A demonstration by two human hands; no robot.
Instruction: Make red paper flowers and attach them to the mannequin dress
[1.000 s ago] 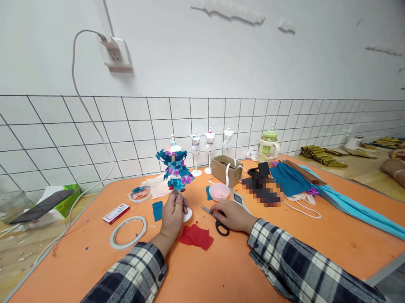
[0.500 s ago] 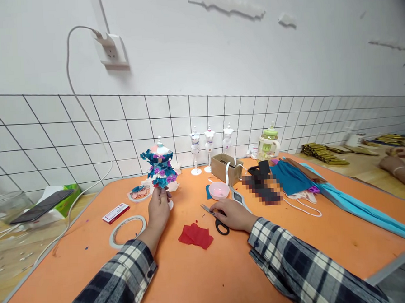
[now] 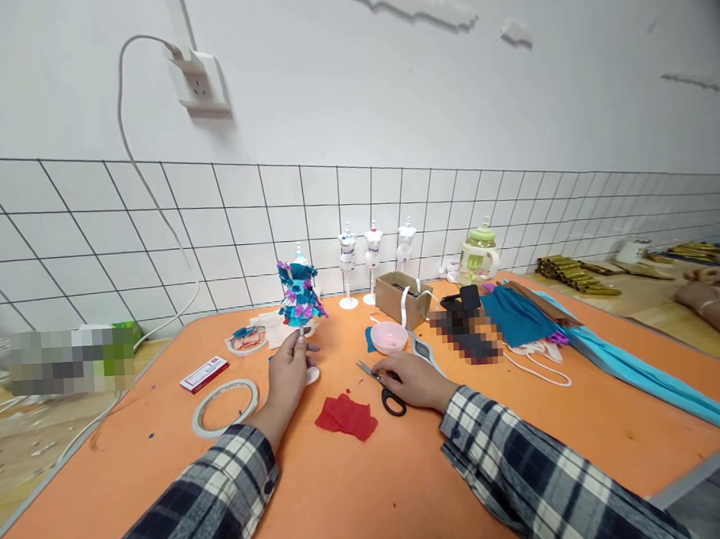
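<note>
A small dress form [image 3: 301,295] in a ruffled teal and purple dress stands upright at centre left. My left hand [image 3: 288,371] is closed round its thin white stand, below the skirt. My right hand [image 3: 415,379] rests on the orange table with curled fingers on a pair of scissors [image 3: 394,402]; the blades point up and left, and the black handle loop shows below the fingers. Between my hands, nearer to me, lie pieces of red cloth [image 3: 347,417]. A pink bowl [image 3: 389,338] sits just beyond my right hand.
Three white dress forms [image 3: 373,253] stand by the wall near a cardboard box [image 3: 403,299]. Tape roll [image 3: 197,407] and red-white box [image 3: 205,375] lie left. At right are a bottle [image 3: 478,255], teal cloth [image 3: 518,313] and another person's hands [image 3: 712,303].
The dressed form has turned and shifted slightly right, showing a different side of the dress. My left hand has moved a little right with it, while my right hand keeps its place.
</note>
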